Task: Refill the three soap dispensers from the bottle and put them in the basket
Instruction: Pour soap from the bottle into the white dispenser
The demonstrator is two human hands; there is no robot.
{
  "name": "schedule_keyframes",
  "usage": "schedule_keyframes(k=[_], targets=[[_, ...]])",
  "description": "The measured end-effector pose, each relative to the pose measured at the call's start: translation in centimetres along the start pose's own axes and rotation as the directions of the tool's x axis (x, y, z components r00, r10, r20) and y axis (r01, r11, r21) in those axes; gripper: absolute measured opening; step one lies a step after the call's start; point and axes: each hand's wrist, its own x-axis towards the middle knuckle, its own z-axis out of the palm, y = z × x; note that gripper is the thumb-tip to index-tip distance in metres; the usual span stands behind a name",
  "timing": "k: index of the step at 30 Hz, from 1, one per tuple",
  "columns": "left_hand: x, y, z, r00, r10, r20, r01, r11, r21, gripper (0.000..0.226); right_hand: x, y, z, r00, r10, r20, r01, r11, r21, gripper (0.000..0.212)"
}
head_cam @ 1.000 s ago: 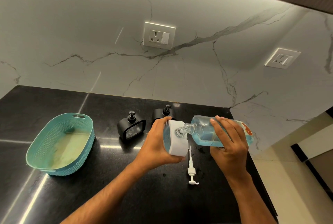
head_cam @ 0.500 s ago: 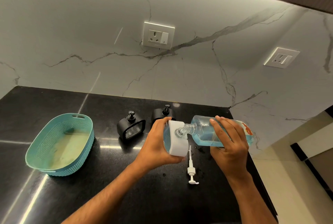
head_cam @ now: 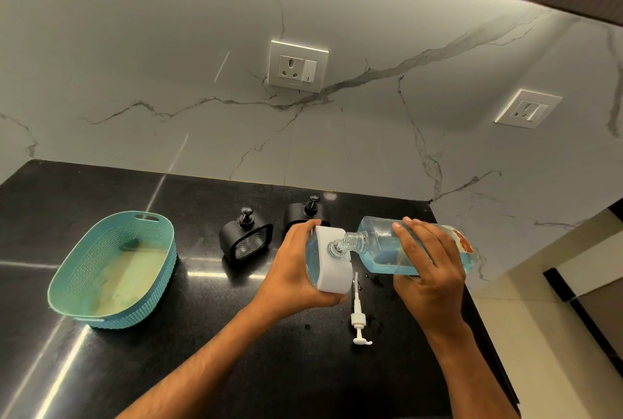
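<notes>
Here, fingers (head_cam: 418, 233) curled round bottle (head_cam: 381, 246).

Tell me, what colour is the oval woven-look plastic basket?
Teal oval plastic basket, clearest in the head view.

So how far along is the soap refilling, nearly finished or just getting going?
Early on. The basket holds no dispenser yet. In hand: the left hand holds the white dispenser while the right hand tips the bottle into it. Left: the two black dispensers, pumps on, and refitting the white pump.
</notes>
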Motion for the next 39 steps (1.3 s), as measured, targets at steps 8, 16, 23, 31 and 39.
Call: schedule_keyframes(k=[8,16,23,31,39], targets=[[0.01,0.02,-0.04,1.0,0.007,-0.005,-0.007,1.0,0.005,0.113,0.0,0.01,0.01,1.0,-0.015,-0.002,0.015,1.0,0.002,0.067],[-0.04,-0.13,0.08,1.0,0.008,-0.008,-0.008,1.0,0.001,0.112,0.1,-0.03,-0.09,1.0,-0.019,0.004,0.019,1.0,0.004,0.057],[-0.15,-0.04,0.09,1.0,0.004,-0.001,-0.004,1.0,0.003,0.112,0.05,-0.04,-0.15,1.0,-0.021,0.007,0.021,1.0,-0.005,0.057],[-0.17,-0.19,0.12,1.0,-0.003,0.004,0.003,1.0,0.003,0.115,-0.02,0.05,-0.11,1.0,-0.026,0.007,0.026,1.0,0.006,0.063],[-0.08,-0.01,0.17,1.0,-0.002,-0.006,0.002,1.0,-0.009,0.113,-0.04,-0.11,-0.19,1.0,-0.002,0.011,0.002,1.0,-0.001,0.065]])
